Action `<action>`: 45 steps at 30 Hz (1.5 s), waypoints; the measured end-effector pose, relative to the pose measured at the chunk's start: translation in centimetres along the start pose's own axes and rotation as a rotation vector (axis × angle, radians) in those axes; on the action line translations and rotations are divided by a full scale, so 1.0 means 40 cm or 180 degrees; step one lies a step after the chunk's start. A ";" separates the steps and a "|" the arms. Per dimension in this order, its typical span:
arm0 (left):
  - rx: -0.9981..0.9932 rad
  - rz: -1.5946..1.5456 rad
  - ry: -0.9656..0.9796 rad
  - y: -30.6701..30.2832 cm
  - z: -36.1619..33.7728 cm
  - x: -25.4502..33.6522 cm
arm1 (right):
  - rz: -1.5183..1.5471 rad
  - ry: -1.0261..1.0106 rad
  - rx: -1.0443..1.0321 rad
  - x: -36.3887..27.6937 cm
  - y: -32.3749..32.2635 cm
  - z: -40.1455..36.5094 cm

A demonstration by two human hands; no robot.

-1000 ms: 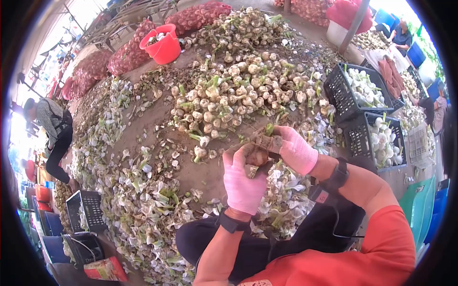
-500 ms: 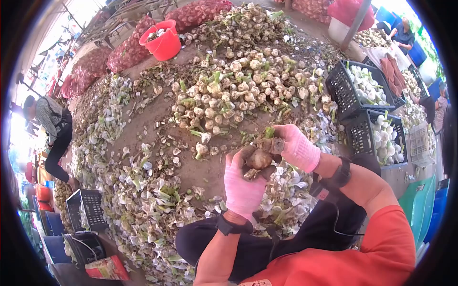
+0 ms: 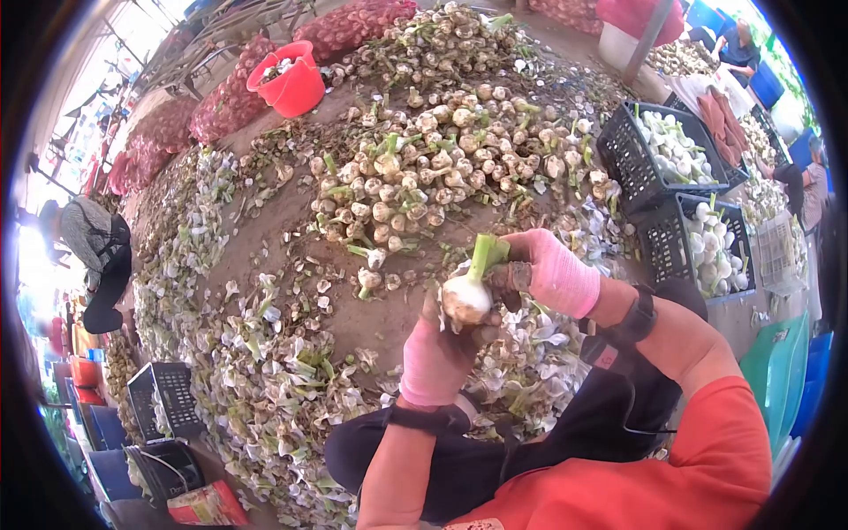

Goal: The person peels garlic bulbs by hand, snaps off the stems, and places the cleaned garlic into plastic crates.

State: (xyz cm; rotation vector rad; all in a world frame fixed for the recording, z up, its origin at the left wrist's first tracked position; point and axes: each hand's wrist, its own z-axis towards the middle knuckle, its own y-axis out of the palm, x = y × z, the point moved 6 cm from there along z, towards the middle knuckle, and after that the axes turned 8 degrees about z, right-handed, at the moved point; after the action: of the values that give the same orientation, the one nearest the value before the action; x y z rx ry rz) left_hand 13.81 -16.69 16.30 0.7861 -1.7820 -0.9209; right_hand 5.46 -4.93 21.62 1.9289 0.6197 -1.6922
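A garlic bulb [image 3: 465,300] with a pale, partly peeled head and a short green stem is held in front of my body. My left hand [image 3: 442,349], in a pink glove with dirty fingertips, is wrapped round the bulb from below. My right hand [image 3: 552,274], gloved likewise, pinches brown outer skin beside the stem. Beyond my hands lies a pile of unpeeled garlic bulbs [image 3: 459,159] on the ground. Loose peeled skins [image 3: 300,389] spread below and left of my hands.
Black crates [image 3: 636,168] of white garlic stand at the right. A red bucket [image 3: 294,84] sits at the upper left near mesh sacks [image 3: 231,102]. One person [image 3: 93,243] bends at the far left; others sit at the upper right. An empty-looking black crate [image 3: 163,397] is lower left.
The bulb, brown and covered before, now shows its white surface and green stem. Brown skin has come away towards my right hand. The person at the left has shifted lower.
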 end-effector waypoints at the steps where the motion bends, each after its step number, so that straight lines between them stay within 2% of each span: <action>1: 0.0127 0.0055 -0.0083 -0.005 0.004 -0.008 | 0.0009 -0.0003 0.0008 0.003 -0.004 -0.002; 5: 0.0419 0.0265 0.0056 0.026 0.005 -0.009 | 0.0259 0.0276 0.0155 0.012 -0.021 -0.020; 7: 0.0372 0.1447 0.0913 0.039 0.001 0.017 | 0.0306 0.0432 0.0203 0.008 -0.018 -0.033; 10: 0.0695 0.1974 0.1041 0.020 0.004 0.010 | 0.0016 0.0528 0.0180 -0.002 -0.013 -0.044; 12: 0.0748 0.1864 0.0930 0.025 -0.001 0.012 | 0.0005 0.0547 0.0186 0.000 -0.019 -0.045; 14: 0.0374 0.1802 0.0594 0.050 0.001 0.000 | -0.0541 0.0138 0.0423 -0.005 -0.045 -0.041; 15: 0.0202 0.1770 0.0552 0.047 0.005 -0.016 | -0.0785 -0.0267 0.0411 0.006 -0.057 -0.033; 16: 0.0193 0.1775 0.0536 0.051 0.001 -0.018 | -0.0780 -0.0264 0.0429 0.017 -0.070 -0.032; 18: -0.0053 0.1840 0.0302 0.072 -0.008 -0.032 | -0.2301 -0.0491 0.0903 0.001 -0.103 -0.032; 19: -0.0077 0.1879 0.0238 0.068 -0.006 -0.038 | -0.2573 -0.0231 0.0822 0.021 -0.124 -0.024; 20: -0.0086 0.1885 0.0238 0.066 -0.005 -0.040 | -0.2574 -0.0235 0.0832 0.016 -0.135 -0.026; 23: -0.0033 0.1896 0.0544 0.061 -0.012 -0.026 | -0.3295 0.0680 -0.0068 0.063 -0.137 -0.040; 24: 0.0016 0.1783 0.0465 0.060 -0.012 -0.023 | -0.3294 0.0689 -0.0079 0.063 -0.136 -0.048; 26: 0.0052 0.1670 0.0374 0.057 -0.009 -0.024 | -0.2681 0.0054 -0.0127 0.028 -0.117 -0.062; 27: 0.0063 0.1687 0.0389 0.056 -0.007 -0.023 | -0.2159 -0.0035 -0.0216 -0.018 -0.096 -0.068; 31: -0.0013 0.1822 0.0402 0.057 -0.001 -0.023 | -0.1411 -0.0385 -0.0182 -0.066 -0.070 -0.069; 36: 0.0124 0.1936 0.0426 0.046 -0.004 -0.019 | -0.1593 -0.0336 -0.0141 -0.064 -0.055 -0.077; 41: 0.0166 0.1496 0.0366 0.043 -0.004 -0.024 | -0.2996 -0.0529 -0.0178 -0.082 -0.018 -0.092; 44: 0.0213 0.1368 0.0239 0.030 -0.002 -0.035 | -0.3261 -0.0442 -0.0220 -0.076 -0.010 -0.092; 45: 0.0278 0.1606 0.0146 0.025 -0.004 -0.036 | -0.3260 -0.0440 -0.0225 -0.077 -0.010 -0.091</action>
State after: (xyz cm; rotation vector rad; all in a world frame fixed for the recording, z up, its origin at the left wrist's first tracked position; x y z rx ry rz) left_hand 14.35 -15.04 16.56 0.3733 -1.8666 -0.4891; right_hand 7.61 -2.37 25.05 1.4737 1.7799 -2.2715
